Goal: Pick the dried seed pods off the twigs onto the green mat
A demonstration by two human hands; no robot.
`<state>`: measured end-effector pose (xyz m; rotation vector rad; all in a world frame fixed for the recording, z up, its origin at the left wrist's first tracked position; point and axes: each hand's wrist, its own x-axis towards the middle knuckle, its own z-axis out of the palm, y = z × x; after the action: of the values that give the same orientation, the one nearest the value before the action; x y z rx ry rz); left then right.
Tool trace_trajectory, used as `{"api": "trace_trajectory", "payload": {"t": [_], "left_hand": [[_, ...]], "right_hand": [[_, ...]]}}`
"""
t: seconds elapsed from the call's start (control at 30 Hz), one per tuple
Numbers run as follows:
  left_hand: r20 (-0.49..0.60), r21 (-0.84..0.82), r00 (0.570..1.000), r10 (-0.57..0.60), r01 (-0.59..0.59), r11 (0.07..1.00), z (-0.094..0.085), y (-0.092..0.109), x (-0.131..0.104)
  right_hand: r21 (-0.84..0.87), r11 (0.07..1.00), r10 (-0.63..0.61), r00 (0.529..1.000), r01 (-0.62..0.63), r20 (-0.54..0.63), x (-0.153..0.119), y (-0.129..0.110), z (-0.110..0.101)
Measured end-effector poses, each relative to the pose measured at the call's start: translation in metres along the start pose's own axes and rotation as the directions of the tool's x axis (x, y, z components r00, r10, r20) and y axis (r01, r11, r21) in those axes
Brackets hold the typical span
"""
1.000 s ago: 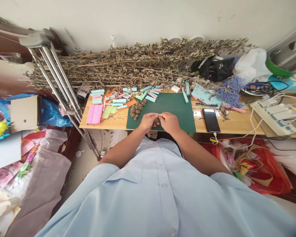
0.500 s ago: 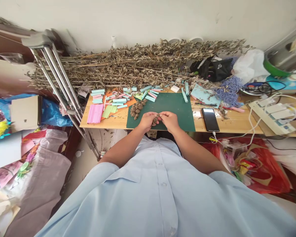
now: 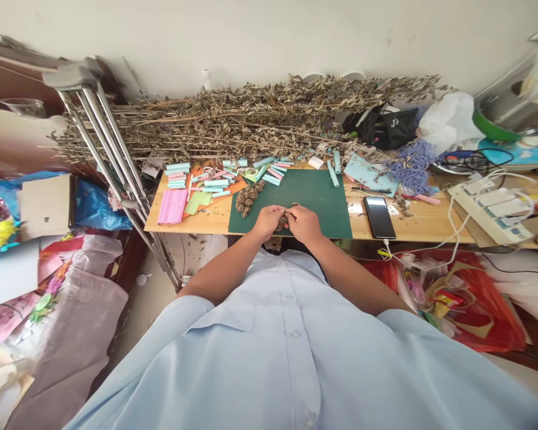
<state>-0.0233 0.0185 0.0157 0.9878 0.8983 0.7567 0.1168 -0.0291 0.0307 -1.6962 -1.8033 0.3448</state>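
Above the front edge of a green mat (image 3: 325, 200), my left hand (image 3: 269, 222) and my right hand (image 3: 303, 223) meet at the fingertips. Both pinch a small brown dried plant clump (image 3: 282, 223), which hangs partly hidden between them. A little more brown material shows just behind my right fingers. Left of my hands, a pile of knobbly brown clumps (image 3: 249, 199) rests on the mat's left part.
Dried stems (image 3: 233, 119) lie along the wall. Rolled paper pieces (image 3: 215, 183) and a pink sheet (image 3: 173, 206) are left of the mat. A phone (image 3: 379, 218), blue yarn (image 3: 412, 164) and a power strip (image 3: 488, 209) lie right. Metal crutches (image 3: 112, 149) lean at the left.
My right hand has moved slightly left and its fingers have curled closer around the clump. The view has shifted a little.
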Motion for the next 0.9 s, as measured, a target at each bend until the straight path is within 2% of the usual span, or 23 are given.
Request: {"api": "trace_trajectory", "payload": {"t": [0.13, 0.23, 0.3, 0.4, 0.5, 0.53, 0.57, 0.63, 0.73, 0.83, 0.9], "left_hand": [[0.017, 0.023, 1.000, -0.022, 0.022, 1.000, 0.0012, 0.0050, -0.0041], [-0.021, 0.052, 0.999, -0.041, 0.042, 0.998, 0.0028, 0.0086, -0.0063], [-0.048, 0.065, 0.998, -0.050, 0.053, 0.997, 0.0032, 0.0090, -0.0067], [-0.044, 0.029, 0.998, -0.048, 0.050, 0.998, 0.0025, 0.0081, -0.0065], [-0.026, -0.040, 0.998, -0.048, 0.047, 0.998, 0.0021, 0.0082, -0.0068], [-0.027, -0.050, 0.998, -0.052, 0.051, 0.997, 0.0022, 0.0084, -0.0070], [-0.030, -0.052, 0.998, -0.058, 0.056, 0.997, 0.0024, 0.0087, -0.0072], [-0.039, -0.045, 0.997, -0.066, 0.064, 0.997, 0.0027, 0.0088, -0.0073], [-0.056, -0.046, 0.996, -0.072, 0.069, 0.997, 0.0024, 0.0079, -0.0065], [-0.058, -0.069, 0.993, -0.099, 0.095, 0.993, 0.0009, 0.0073, -0.0053], [-0.043, -0.093, 0.993, -0.112, 0.107, 0.990, 0.0001, 0.0079, -0.0055]], "right_hand": [[0.002, 1.000, 0.031, 1.000, -0.031, -0.002, 0.0029, 0.0010, -0.0005], [0.148, 0.981, 0.130, 0.991, -0.126, -0.018, 0.0041, 0.0028, -0.0001], [0.289, 0.929, 0.235, 0.972, -0.230, 0.017, 0.0049, 0.0042, 0.0006], [0.512, 0.767, 0.397, 0.913, -0.387, 0.094, 0.0069, 0.0056, 0.0031], [0.699, 0.509, 0.537, 0.820, -0.502, 0.198, 0.0092, 0.0058, 0.0070], [0.727, 0.452, 0.560, 0.799, -0.517, 0.221, 0.0096, 0.0057, 0.0082], [0.736, 0.436, 0.567, 0.793, -0.517, 0.222, 0.0097, 0.0056, 0.0090], [0.709, 0.514, 0.545, 0.822, -0.483, 0.165, 0.0089, 0.0054, 0.0094], [0.592, 0.707, 0.442, 0.895, -0.387, 0.057, 0.0057, 0.0049, 0.0071], [0.429, 0.880, 0.258, 0.964, -0.204, -0.070, 0.0020, 0.0049, 0.0039], [0.306, 0.950, 0.108, 0.985, -0.063, -0.132, 0.0003, 0.0058, 0.0028]]}}
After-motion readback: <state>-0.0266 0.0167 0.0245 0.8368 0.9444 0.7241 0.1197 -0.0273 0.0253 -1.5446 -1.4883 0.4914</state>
